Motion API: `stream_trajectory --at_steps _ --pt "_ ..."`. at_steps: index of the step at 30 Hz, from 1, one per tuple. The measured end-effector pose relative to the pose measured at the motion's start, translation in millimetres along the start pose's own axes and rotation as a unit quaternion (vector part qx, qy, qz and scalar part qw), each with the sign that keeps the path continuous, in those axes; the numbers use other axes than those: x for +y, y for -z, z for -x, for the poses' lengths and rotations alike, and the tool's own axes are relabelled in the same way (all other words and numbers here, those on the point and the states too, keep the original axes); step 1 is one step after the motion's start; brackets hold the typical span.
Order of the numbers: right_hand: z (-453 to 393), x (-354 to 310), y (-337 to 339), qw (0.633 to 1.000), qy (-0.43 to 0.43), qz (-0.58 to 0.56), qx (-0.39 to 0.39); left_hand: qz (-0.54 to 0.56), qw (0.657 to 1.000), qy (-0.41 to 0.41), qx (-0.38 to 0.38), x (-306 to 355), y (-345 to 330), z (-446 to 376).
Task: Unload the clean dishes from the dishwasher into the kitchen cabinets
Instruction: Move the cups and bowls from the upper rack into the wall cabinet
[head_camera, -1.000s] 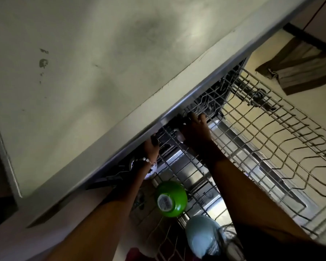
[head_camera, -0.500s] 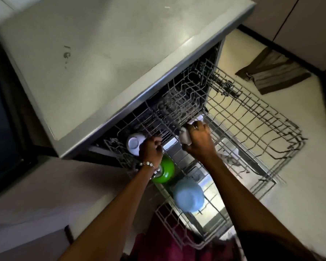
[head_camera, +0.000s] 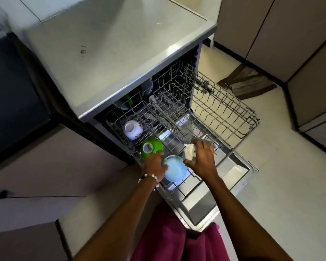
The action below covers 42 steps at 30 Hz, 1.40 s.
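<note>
Kitchen floor w/ pale tiles; dishwasher stands open under a grey top, door dropped flat, both wire racks pulled out. Right hand has fingers curled round a small cream cup, held just above the lower rack. Left hand rests on the pale blue bowl, thumb against its side, other fingers partly hidden, so grip unclear. 3 upturned bowls in that rack: white patterned bowl, green bowl, blue one. Upper rack looks bare. Dark plates, probably, sit deep inside, mostly hidden. Brown cloth on floor.
</note>
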State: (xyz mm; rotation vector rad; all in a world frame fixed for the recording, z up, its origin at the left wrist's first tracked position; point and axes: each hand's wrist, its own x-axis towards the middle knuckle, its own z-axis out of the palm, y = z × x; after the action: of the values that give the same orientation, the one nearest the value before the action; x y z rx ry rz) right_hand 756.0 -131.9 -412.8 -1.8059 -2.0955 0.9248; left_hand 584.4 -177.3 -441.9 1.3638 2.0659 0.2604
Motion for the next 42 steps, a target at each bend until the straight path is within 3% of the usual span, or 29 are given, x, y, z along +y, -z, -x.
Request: stream_trajectory --at_steps 4,7,13,20,28,33,42 --pt "11.0 8.3 -10.8 0.999 -0.031 0.003 0.010 -0.198 0.975 0.003 -0.101 7.3 -12.8 5.7" --pt "6.8 16.6 -18.2 0.997 -0.059 -0.022 0.033 -0.258 0.956 0.015 -0.141 10.8 -36.4 -7.0" --pt "-12.8 35.4 -39.2 0.995 -0.083 -0.023 0.040 -0.139 0.976 0.097 -0.134 7.1 -83.5 -45.4" --pt "-22.8 43.6 -44.1 0.995 -0.073 -0.036 0.056 -0.102 0.982 0.090 -0.130 5.0 -85.8 -45.3" --pt "-13.5 17.5 -1.3 0.994 -0.047 -0.051 0.084 0.041 0.997 0.059 -0.027 36.6 -16.0 -22.3" --pt "-1.2 -35.0 45.8 0.992 0.009 -0.066 0.110 0.096 0.993 0.027 0.055 49.6 57.5 23.1" --pt "39.5 -183.4 120.8 0.965 0.218 -0.072 0.130 0.176 0.956 -0.024 0.234 29.8 222.6 127.7"
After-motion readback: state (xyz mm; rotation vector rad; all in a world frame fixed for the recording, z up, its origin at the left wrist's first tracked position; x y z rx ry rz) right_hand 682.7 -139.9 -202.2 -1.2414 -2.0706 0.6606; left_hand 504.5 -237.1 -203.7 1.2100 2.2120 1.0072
